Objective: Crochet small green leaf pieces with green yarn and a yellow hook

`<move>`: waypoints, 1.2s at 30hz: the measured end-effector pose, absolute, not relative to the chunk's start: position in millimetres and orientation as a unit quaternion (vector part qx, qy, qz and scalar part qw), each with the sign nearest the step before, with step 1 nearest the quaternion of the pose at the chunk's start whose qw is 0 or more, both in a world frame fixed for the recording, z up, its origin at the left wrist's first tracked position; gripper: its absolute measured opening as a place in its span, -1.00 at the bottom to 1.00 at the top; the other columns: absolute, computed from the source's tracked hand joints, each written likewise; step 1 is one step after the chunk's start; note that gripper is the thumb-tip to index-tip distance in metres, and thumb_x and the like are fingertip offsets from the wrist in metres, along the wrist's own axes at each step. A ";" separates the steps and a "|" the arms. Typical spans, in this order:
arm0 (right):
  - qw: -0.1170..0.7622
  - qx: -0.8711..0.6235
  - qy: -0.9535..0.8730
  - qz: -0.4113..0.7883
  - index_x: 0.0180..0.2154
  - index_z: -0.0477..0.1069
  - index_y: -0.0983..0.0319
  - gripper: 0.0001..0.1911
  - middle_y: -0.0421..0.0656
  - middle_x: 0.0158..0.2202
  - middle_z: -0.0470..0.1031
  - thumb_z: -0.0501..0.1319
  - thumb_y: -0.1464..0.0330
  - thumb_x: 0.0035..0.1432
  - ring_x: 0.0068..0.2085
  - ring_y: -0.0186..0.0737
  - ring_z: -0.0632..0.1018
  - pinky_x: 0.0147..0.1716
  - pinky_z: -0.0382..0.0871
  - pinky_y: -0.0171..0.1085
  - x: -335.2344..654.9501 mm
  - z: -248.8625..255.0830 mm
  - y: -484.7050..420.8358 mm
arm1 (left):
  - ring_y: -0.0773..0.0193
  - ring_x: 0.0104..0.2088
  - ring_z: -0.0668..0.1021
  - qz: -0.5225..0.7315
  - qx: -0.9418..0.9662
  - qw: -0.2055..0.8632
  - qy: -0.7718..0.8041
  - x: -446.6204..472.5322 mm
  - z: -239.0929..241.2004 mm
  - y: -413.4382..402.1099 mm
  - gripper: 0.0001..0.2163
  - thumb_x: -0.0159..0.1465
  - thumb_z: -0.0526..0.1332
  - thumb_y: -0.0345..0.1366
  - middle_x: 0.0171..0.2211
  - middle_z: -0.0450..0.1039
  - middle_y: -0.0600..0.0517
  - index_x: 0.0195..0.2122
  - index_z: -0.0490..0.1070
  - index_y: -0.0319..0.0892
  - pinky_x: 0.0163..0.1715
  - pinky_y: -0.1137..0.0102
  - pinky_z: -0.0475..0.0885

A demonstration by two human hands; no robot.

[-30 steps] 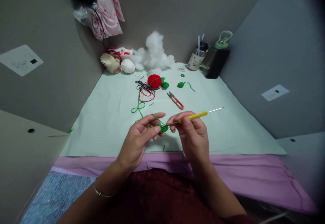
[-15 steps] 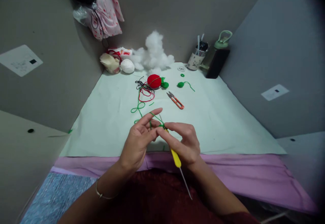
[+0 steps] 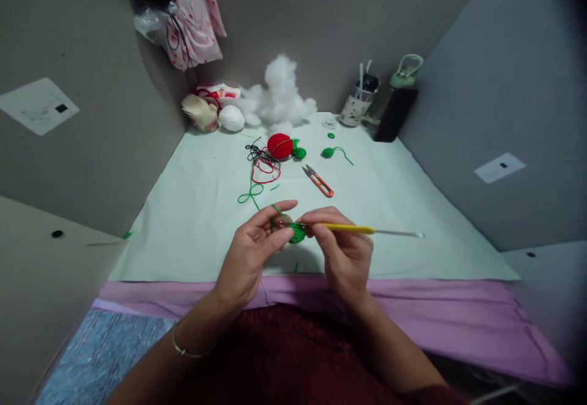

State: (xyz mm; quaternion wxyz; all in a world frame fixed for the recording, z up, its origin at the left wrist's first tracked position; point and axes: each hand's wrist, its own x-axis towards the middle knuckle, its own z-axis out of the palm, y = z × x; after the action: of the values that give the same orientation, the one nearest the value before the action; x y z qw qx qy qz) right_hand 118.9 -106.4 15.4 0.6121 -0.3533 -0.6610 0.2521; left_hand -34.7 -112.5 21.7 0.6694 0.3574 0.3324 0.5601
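Between thumb and fingers, my left hand (image 3: pixel 250 249) pinches a small green crochet piece (image 3: pixel 297 232). Green yarn (image 3: pixel 277 209) runs over its raised index finger and trails to loops on the table. My right hand (image 3: pixel 346 249) is closed on the yellow handle of a crochet hook (image 3: pixel 351 228), held almost level. The hook's left tip is at the top of the green piece; whether it passes through a stitch I cannot tell. Its other metal end points right, past my right hand.
Orange thread snips (image 3: pixel 318 182) lie ahead of my hands. Beyond are a red yarn ball (image 3: pixel 279 146), a green crocheted bud (image 3: pixel 328 153), tangled black and red yarn (image 3: pixel 263 161) and white stuffing (image 3: pixel 282 96). A cup (image 3: pixel 355 106) and a bottle (image 3: pixel 401 81) stand at back right.
The crochet hook has swung from pointing down toward me to nearly level, its free end now to the right. My right hand has turned with it, and more of the green piece shows.
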 end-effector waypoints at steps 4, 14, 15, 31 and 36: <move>0.552 -0.343 -0.759 0.038 0.07 0.61 0.09 -0.61 -0.09 -0.09 0.63 0.31 0.56 0.29 -0.09 -0.16 0.64 -0.17 0.59 -0.17 119.6 12.2 -115.3 | 0.44 -0.40 0.40 0.550 0.292 0.717 0.315 -32.2 23.2 -110.8 -0.57 0.15 0.54 -0.27 -0.36 0.48 0.09 0.07 0.66 -0.07 -0.34 0.56 0.35; 0.641 -0.321 -0.561 0.414 -0.16 0.66 0.08 -0.84 -0.20 -0.28 0.62 0.26 0.35 0.39 -0.34 -0.29 0.55 -0.35 0.46 -0.24 122.2 14.9 -103.4 | 0.38 -0.25 0.54 0.552 0.279 0.724 0.306 -35.3 22.7 -110.1 -0.68 0.14 0.53 -0.35 -0.32 0.55 0.08 -0.05 0.71 -0.05 -0.11 0.50 0.42; 0.634 -0.323 -0.564 0.420 -0.17 0.67 0.08 -0.84 -0.19 -0.25 0.64 0.28 0.35 0.38 -0.31 -0.28 0.56 -0.31 0.46 -0.24 121.7 14.2 -102.8 | 0.37 -0.22 0.54 0.551 0.303 0.712 0.312 -34.4 21.9 -111.3 -0.68 0.16 0.51 -0.35 -0.30 0.56 0.08 -0.03 0.70 -0.03 -0.09 0.50 0.40; 0.645 -0.311 -0.499 0.488 -0.21 0.58 0.17 -0.82 -0.15 -0.27 0.67 0.26 0.25 0.39 -0.39 -0.31 0.56 -0.37 0.49 -0.28 120.2 14.3 -100.0 | 0.31 -0.26 0.46 0.558 0.336 0.663 0.369 -34.4 24.3 -112.7 -0.71 0.18 0.49 -0.30 -0.28 0.50 0.03 -0.04 0.71 -0.06 -0.26 0.45 0.35; 0.629 -0.326 -0.552 0.439 -0.20 0.56 0.17 -0.80 -0.13 -0.24 0.68 0.21 0.25 0.42 -0.38 -0.29 0.58 -0.34 0.54 -0.23 121.7 15.6 -103.1 | 0.32 -0.26 0.45 0.560 0.342 0.658 0.369 -35.7 24.6 -113.5 -0.72 0.18 0.49 -0.31 -0.30 0.49 0.04 -0.05 0.71 -0.05 -0.27 0.46 0.35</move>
State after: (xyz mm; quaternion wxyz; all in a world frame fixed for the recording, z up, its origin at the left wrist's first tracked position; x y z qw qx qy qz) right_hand 121.7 -103.1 15.6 0.6295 -0.3263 -0.5517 0.4392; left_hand -35.7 -113.5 24.6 0.6584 0.3415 0.3689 0.5602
